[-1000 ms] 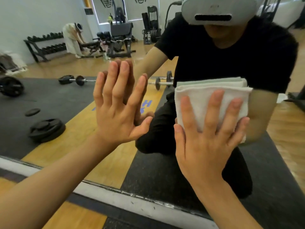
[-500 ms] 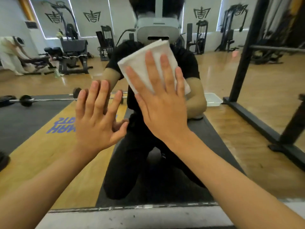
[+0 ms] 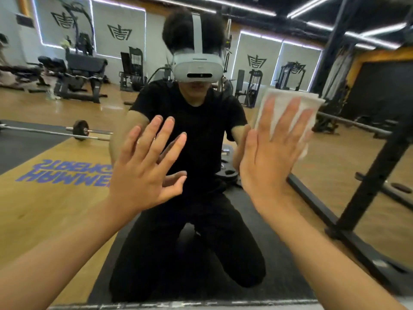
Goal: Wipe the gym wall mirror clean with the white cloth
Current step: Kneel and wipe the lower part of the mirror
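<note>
Rightward since half a second ago, the folded white cloth [image 3: 283, 96] now sits at two o'clock in view on the large gym wall mirror [image 3: 67, 198], pinned flat under the right hand [image 3: 270, 157], its fingers straight and spread. At eight o'clock of it, the left hand [image 3: 143, 173] is released, fingers splayed against the glass.

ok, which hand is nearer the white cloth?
Right. The right hand presses flat on the white cloth against the mirror; the left hand is spread on the glass left of the cloth, not touching it.
</note>
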`<state>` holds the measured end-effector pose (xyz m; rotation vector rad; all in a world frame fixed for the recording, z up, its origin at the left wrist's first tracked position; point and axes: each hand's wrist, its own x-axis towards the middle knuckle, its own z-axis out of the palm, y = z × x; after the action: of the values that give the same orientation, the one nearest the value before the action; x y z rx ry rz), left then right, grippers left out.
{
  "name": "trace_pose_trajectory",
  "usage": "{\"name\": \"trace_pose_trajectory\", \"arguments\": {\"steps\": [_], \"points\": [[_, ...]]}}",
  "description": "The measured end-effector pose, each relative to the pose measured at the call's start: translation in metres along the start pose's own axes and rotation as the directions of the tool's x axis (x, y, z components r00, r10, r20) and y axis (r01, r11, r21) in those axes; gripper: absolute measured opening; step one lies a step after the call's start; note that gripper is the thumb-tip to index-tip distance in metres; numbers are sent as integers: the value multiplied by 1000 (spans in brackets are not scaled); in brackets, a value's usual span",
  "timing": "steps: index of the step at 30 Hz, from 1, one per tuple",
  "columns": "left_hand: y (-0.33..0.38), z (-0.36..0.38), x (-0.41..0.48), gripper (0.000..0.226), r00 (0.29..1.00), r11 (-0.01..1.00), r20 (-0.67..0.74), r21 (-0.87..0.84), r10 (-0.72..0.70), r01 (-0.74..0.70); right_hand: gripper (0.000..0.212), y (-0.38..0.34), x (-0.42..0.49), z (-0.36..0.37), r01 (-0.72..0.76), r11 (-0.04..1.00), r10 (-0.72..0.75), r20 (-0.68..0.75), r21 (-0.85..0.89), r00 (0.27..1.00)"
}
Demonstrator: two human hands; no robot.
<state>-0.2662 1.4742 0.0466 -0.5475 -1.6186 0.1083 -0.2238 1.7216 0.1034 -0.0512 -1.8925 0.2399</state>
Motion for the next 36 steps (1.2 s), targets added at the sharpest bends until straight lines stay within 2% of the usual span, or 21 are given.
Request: {"name": "trace_pose_trajectory", "arguments": {"steps": [3,5,7,9,12,15,18,19,20,22,24,26,29,31,33,36], "points": [[-3,0,-1,85,1000,1000,-1,-24,3,-3,58,-65,-4,9,202,977,-204,25,62,979],[-4,0,-3,87,1000,999,-11,-33,-2,1,57,-76,-8,11,365,927,-371,77,86,925],[-5,0,-2,86,1000,1000,-19,-28,4,-5,55,-53,-2,8,505,861,-508,97,56,856],[-6,1,-2,83,1000,1000,-23,-11,17,-17,54,-10,4,2,557,830,-552,103,-31,828],[-5,3,-2,82,1000,1000,-19,4,18,-18,56,71,3,-9,486,863,-476,101,-138,874],[-3,4,-1,80,1000,1000,-17,19,7,-6,58,120,0,-23,335,931,-323,104,-143,941],[-3,5,-2,78,1000,999,-6,35,-6,6,60,77,-1,-16,44,997,-40,80,-57,996],[-1,5,-2,79,1000,999,1,37,-5,5,60,50,-3,-10,-1,999,3,64,-35,998],[-1,4,-3,79,1000,999,4,37,-4,4,60,20,-7,-2,25,1000,-25,55,-1,998],[-2,4,-3,80,1000,1000,3,29,3,-3,57,-35,-15,11,194,980,-197,67,54,978],[-3,2,-2,80,1000,1000,4,14,5,-5,58,-63,-17,16,294,952,-301,86,86,950],[-4,0,-2,80,1000,1000,1,5,0,0,57,-53,-14,15,379,923,-384,92,66,919],[-4,1,-2,81,1000,1000,-13,10,2,-2,51,16,-15,6,519,854,-515,89,-34,853],[-4,2,-1,82,1000,1000,-9,8,9,-9,53,76,-20,-4,496,861,-487,105,-109,867],[-2,3,-2,83,1000,1000,-3,14,5,-5,55,122,-25,-15,406,902,-390,126,-145,912],[-2,4,-2,81,1000,1000,7,15,5,-5,56,134,-24,-21,244,960,-230,112,-139,967]]}}
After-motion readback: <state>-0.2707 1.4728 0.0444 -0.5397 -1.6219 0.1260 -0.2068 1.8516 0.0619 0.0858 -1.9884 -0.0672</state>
